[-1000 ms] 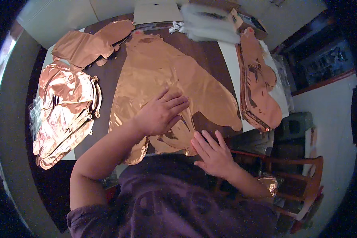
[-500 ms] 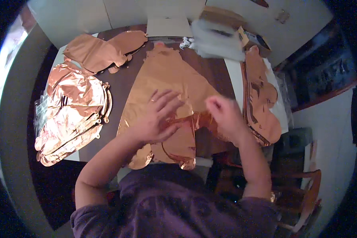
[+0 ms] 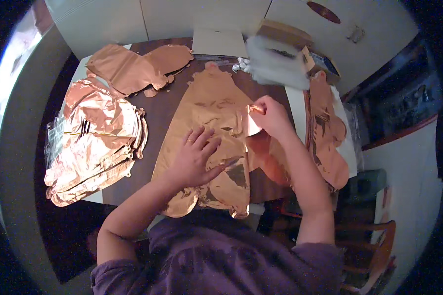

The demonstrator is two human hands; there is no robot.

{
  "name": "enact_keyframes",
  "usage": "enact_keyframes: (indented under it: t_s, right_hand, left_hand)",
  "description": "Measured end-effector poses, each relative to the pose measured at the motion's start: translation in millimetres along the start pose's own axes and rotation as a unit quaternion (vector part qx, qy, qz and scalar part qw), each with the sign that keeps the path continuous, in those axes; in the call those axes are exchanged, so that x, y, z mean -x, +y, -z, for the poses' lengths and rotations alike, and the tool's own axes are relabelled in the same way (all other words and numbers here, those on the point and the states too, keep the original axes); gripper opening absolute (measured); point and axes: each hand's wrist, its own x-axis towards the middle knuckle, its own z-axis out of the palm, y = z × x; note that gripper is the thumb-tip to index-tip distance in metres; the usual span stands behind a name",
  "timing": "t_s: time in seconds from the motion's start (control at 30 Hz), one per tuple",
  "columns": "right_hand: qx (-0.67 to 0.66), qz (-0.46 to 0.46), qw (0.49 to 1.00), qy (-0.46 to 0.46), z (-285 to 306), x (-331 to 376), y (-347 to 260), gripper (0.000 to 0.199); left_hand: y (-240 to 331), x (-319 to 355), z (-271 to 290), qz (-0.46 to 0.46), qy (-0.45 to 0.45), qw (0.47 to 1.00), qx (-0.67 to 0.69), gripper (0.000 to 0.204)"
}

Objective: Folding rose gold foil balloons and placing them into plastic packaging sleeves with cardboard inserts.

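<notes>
A flat, uninflated rose-gold foil balloon (image 3: 206,105) lies in front of me, partly folded, narrow at the far end and wide near my body. On its lower middle rests my left hand (image 3: 196,160), palm down with fingers spread; a ring shows on one finger. My right hand (image 3: 271,118) pinches the balloon's right edge and lifts a small flap, whose shiny underside catches the light. Below that hand, another part of the foil spreads to the right over the table. What lies under the folded layers is hidden.
Shiny foil balloons (image 3: 101,115) are piled at the left, with more (image 3: 128,69) behind them. Another stack (image 3: 326,130) lies along the right edge. Clear plastic bags (image 3: 275,61), small white pieces (image 3: 241,64) and boxes (image 3: 285,32) sit at the back of the brown table (image 3: 155,105).
My right hand has moved up and slightly left and now pinches the foil's edge, raising a flap. My left hand has come down flat on the foil. The whole view has shifted slightly.
</notes>
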Motion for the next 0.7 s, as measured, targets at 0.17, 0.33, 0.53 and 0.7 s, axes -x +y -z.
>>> enact_keyframes:
  t_s: [0.17,0.33,0.53,0.7]
  right_hand:
    - [-0.387,0.014,0.921,0.037,-17,-1,15,0.068]
    - [-0.225,-0.082,0.969,0.069,-6,-14,7,0.068]
    - [-0.285,-0.086,0.955,0.005,-16,-47,19,0.047]
    - [-0.138,-0.149,0.979,-0.018,-6,-48,2,0.045]
  left_hand:
    - [1,-1,2,-0.015,0.002,1.0,-0.007,0.06]
    - [0,2,-3,-0.009,-0.005,1.0,-0.018,0.062]
    - [2,1,1,-0.009,-0.008,1.0,-0.025,0.061]
    - [4,0,1,-0.009,-0.007,1.0,-0.006,0.062]
